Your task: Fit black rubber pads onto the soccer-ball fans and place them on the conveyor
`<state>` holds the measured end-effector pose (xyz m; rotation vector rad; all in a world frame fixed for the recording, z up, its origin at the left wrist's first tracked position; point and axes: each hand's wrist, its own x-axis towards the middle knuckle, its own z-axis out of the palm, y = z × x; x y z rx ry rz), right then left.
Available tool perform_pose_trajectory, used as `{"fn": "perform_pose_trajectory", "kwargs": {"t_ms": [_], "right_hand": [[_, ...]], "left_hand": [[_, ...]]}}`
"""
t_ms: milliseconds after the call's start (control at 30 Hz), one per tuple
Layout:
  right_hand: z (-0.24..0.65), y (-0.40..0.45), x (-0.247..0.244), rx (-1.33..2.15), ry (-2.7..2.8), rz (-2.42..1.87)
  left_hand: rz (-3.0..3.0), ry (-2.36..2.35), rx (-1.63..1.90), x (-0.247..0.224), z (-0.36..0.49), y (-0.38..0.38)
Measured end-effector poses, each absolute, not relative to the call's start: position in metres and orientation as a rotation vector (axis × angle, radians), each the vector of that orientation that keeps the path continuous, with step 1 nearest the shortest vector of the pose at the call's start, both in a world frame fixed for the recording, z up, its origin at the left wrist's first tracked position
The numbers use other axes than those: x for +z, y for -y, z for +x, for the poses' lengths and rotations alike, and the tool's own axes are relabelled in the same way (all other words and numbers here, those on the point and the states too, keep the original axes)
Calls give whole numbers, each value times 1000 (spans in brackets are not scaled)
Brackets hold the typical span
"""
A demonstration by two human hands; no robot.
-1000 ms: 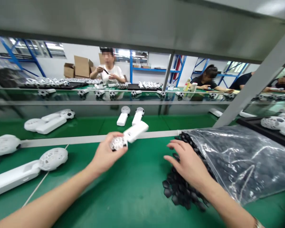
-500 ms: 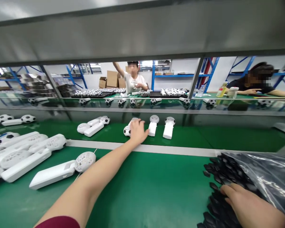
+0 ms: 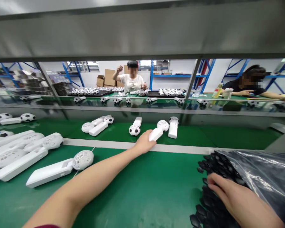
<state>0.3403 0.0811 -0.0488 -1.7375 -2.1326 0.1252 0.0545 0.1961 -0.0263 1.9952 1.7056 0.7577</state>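
My left hand [image 3: 145, 142] reaches to the green conveyor belt, its fingers closed round the handle of a white handheld fan [image 3: 162, 125] with a bare round grille head. On either side lie two fans with black-and-white football heads, one fan [image 3: 134, 130] to the left and another fan [image 3: 173, 129] to the right. My right hand [image 3: 237, 193] is over a heap of small black plastic pieces [image 3: 211, 205], thumb and fingers pinched together. What that pinch holds, if anything, is too hidden to make out.
Several white fans [image 3: 21, 164] lie in a row on the near bench at left, one fan [image 3: 82, 160] closest to my forearm. A clear plastic bag [image 3: 263, 171] spills the black pieces at right. A metal shelf [image 3: 142, 34] hangs overhead. Two people sit across the line.
My left hand has moved right, away from the football-headed fan, and taken hold of the plain white fan, which is now tilted. My right hand has shifted slightly left and up over the black pieces.
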Motion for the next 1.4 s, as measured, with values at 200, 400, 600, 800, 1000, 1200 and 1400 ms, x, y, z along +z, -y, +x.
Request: {"fn": "perform_pose_trajectory", "kwargs": {"t_ms": [200, 400, 600, 800, 1000, 1200, 1400], "right_hand": [[309, -71, -24, 678, 2111, -1581], [294, -64, -25, 455, 2137, -1304], [277, -52, -18, 474, 2174, -1192], [271, -42, -18, 702, 2012, -1143], [258, -34, -20, 612, 2109, -997], [247, -34, -33, 536, 2168, -990], [244, -40, -39, 596, 2038, -1005]], "left_hand": [[1947, -1542, 648, -23, 6, -64], [2029, -1527, 436, -30, -24, -4], [2233, -1400, 386, -10, 6, -24], [2292, -1188, 526, -18, 52, -59], [2241, -1233, 561, -28, 56, -60], [2220, -1259, 585, -28, 57, -60], [2134, -1239, 620, -28, 57, -62]]}}
